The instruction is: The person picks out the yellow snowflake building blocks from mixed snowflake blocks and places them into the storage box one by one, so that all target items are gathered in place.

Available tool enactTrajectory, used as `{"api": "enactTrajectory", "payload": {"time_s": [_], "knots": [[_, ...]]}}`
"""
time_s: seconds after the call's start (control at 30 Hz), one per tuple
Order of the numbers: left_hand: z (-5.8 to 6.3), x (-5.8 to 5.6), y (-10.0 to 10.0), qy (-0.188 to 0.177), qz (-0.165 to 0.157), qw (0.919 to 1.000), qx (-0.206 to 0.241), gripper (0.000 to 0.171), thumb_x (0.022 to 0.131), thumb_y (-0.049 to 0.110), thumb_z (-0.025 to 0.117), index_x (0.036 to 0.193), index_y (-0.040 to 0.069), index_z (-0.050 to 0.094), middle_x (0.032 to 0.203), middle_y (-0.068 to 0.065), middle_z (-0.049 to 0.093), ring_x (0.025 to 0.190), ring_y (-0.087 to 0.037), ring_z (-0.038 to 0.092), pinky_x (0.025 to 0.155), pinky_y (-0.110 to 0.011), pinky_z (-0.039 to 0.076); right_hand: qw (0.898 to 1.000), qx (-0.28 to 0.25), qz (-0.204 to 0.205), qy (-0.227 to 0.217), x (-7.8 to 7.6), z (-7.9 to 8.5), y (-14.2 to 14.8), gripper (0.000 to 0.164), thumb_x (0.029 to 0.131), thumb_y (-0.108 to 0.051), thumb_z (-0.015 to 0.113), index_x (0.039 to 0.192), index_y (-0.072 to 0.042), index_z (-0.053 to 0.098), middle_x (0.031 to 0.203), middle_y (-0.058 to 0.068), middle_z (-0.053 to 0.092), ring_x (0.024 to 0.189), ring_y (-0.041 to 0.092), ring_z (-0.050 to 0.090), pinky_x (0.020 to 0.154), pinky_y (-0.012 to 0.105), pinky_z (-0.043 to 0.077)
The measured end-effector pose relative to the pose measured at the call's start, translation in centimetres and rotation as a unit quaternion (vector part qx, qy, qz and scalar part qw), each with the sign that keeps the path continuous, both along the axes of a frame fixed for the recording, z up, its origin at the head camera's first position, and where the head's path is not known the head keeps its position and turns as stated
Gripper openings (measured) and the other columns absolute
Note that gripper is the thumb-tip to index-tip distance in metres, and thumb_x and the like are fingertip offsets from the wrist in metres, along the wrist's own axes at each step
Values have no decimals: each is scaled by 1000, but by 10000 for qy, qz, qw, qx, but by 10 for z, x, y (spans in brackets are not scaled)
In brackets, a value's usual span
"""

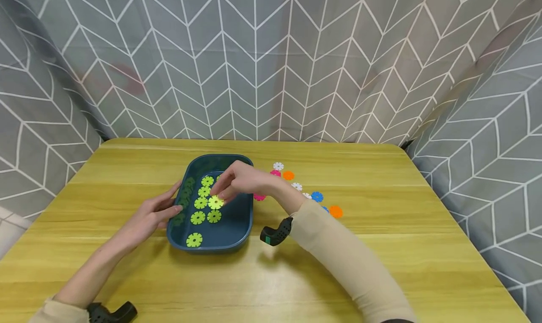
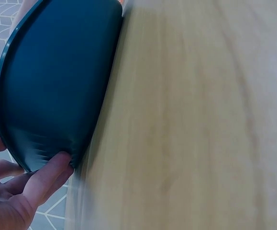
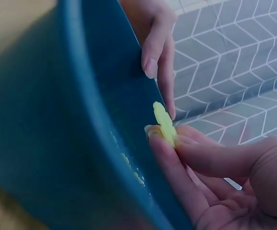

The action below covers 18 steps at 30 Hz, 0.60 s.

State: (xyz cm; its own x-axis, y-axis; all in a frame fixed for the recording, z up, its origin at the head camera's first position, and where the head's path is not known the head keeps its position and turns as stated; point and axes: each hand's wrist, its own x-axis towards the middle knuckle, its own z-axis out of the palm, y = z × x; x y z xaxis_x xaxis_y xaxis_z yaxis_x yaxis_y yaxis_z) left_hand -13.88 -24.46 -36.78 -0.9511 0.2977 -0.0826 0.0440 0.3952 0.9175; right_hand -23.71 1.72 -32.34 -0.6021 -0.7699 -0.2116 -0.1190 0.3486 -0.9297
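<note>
A dark blue plastic bin (image 1: 207, 250) stands on the table with several yellow-green notched discs lying flat on its floor. My left hand (image 1: 150, 215) holds the bin by its left rim; in the left wrist view its fingers lie against the outer wall. Over the bin, my right hand (image 1: 241, 179) pinches one yellow-green notched disc (image 3: 163, 122) between thumb and fingertips. That disc (image 1: 215, 202) is raised above the others and tilted on edge in the right wrist view. Part of the bin's far right floor is hidden by the right hand.
Right of the bin, several loose notched discs lie on the wooden table (image 1: 402, 248): white (image 1: 278, 166), pink (image 1: 259, 197), orange (image 1: 336, 211) and blue (image 1: 317, 197). The right forearm covers some of them. A grey patterned curtain (image 1: 271, 64) hangs behind the table and at both sides.
</note>
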Motion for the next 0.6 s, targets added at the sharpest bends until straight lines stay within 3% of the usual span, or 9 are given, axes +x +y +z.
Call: {"api": "enactTrajectory", "payload": {"time_s": [0.3,0.6], "knots": [[2,1,-1,64,-7,9999,-142,66,106,24,48,161,14,13,153,-36,33,129,-46,51,86,-33,59,9989,114,316,-322,-12,-2,-25,16,93,2,65,106,3,75,102,9,75,90,20,72,83,34,60],[2,2,-1,41,1,9998,-185,66,106,25,48,161,14,14,154,-36,31,132,-49,48,87,-37,59,9972,-44,150,-734,-20,-21,-47,16,93,6,62,105,7,74,99,11,73,87,22,73,85,41,60]]}}
